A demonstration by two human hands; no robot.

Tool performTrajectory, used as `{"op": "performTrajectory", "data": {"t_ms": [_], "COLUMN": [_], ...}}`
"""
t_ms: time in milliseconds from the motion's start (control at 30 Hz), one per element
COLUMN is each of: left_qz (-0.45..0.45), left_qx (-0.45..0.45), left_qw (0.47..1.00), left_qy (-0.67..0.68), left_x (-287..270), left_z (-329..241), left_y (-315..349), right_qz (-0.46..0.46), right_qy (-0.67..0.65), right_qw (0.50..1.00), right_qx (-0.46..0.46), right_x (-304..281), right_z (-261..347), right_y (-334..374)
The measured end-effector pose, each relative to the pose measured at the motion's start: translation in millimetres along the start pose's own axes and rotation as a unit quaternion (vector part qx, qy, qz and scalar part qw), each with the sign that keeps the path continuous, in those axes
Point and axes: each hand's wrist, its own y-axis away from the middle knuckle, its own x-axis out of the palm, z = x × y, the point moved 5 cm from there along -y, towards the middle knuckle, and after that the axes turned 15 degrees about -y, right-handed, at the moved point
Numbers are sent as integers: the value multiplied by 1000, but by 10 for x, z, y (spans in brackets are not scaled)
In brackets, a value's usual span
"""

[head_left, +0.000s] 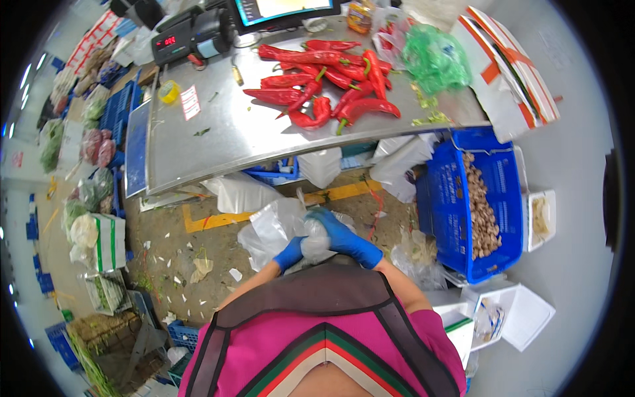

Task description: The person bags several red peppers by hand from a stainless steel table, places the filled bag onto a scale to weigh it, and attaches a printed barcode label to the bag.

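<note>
My left hand point(291, 252) and right hand point(342, 238) (both blue-gloved), together around a pale plastic bundle point(316, 244), red peppers point(372, 108) heaped on the metal table point(211, 149).

A pale grey wall point(572, 264) closes the right side. At the far side, 1 steel-topped table point(205, 152) catches a bright glare. The grey-brown, scrap-littered floor point(218, 250) bears a yellow line point(354, 190); small white lights point(25, 75) shine at far left.
</note>
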Motion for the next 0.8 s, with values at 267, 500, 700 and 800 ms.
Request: {"op": "performTrajectory", "data": {"t_ms": [267,500,700,800], "left_qz": [-297,-256,-344,-373], "left_qx": [-65,-376,-444,-474], "left_qw": [950,890,809,764], "left_qy": [-76,41,172,229], "left_x": [-420,331,545,812], "left_z": [24,1511,1555,1537], "left_y": [926,1948,2145,2219], "right_qz": [225,-25,79,131], "right_qy": [82,119,221,263], "right_qw": [955,986,971,951], "right_qx": [174,-114,38,95], "right_x": [904,1038,1438,1687], "right_z": [-2207,-2045,-2957,-3267], "right_y": [-267,-2591,-2991,-3019]}}
